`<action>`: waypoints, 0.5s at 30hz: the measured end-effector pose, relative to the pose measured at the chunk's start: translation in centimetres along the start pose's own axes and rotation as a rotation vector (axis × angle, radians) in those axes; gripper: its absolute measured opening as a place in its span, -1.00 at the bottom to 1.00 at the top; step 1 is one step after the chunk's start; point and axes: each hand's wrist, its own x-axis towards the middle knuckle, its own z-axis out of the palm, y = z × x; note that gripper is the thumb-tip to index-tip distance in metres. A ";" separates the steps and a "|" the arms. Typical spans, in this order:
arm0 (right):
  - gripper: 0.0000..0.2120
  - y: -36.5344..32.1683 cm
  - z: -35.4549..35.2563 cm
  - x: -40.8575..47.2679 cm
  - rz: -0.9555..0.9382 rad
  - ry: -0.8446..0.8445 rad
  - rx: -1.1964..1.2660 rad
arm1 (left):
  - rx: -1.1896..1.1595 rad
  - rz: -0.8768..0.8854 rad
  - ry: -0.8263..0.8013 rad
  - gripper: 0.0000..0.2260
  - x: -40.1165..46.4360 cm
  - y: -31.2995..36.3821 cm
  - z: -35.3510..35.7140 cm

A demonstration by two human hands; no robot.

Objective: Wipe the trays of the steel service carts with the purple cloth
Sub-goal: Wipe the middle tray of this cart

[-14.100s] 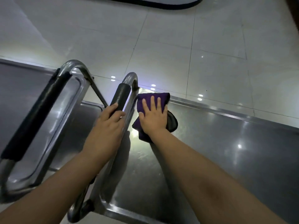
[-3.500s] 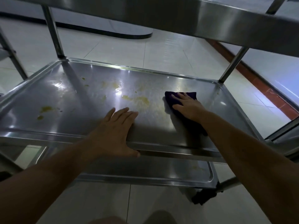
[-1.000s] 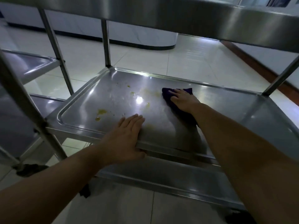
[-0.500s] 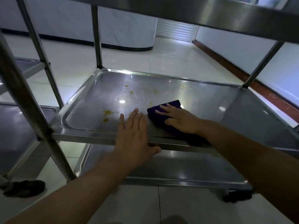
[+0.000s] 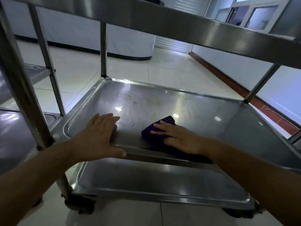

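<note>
You are crouching level with the middle tray (image 5: 203, 111) of the steel service cart (image 5: 104, 46), because the top shelf (image 5: 179, 25) is sitting low over it and leaving only a side reach between the upright posts. That tray is lying flat with a raised rim all round, so whatever was spilled is staying inside it: yellowish specks and smears (image 5: 135, 102) are showing toward the far left and centre, and a few crumbs (image 5: 133, 125) are lying between your hands, while the right half is looking clean as far as the glare allows. The lower tray (image 5: 162, 181) beneath is holding nothing that I can make out. A second cart (image 5: 37, 72) is standing just beside this one on the left; what its trays are carrying is hidden. Your left hand (image 5: 99, 136) is lying flat and spread on the near left part of the middle tray, thumb hooking over the front rim, probably to steady the wheeled cart against the push of wiping. Your right hand (image 5: 177, 136) is pressing flat, fingers spread, on the purple cloth (image 5: 154, 129), which is lying bunched on the tray near the front edge, right of centre and well apart from the far smears. Judging by that residue, this tray is only partly wiped, and the cloth is needing to travel forward and left next.
</note>
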 end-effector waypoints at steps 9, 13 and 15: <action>-0.56 4.3 -3.6 11.7 0.374 0.174 -0.151 | -0.050 0.052 0.020 0.13 0.0 -0.7 0.6; -0.54 3.9 -4.3 14.1 0.509 0.183 -0.187 | 0.006 0.050 0.095 0.10 0.0 -0.7 1.3; -0.54 3.4 -4.1 14.2 0.540 0.158 -0.216 | 0.030 0.044 0.108 0.10 0.0 -0.5 1.3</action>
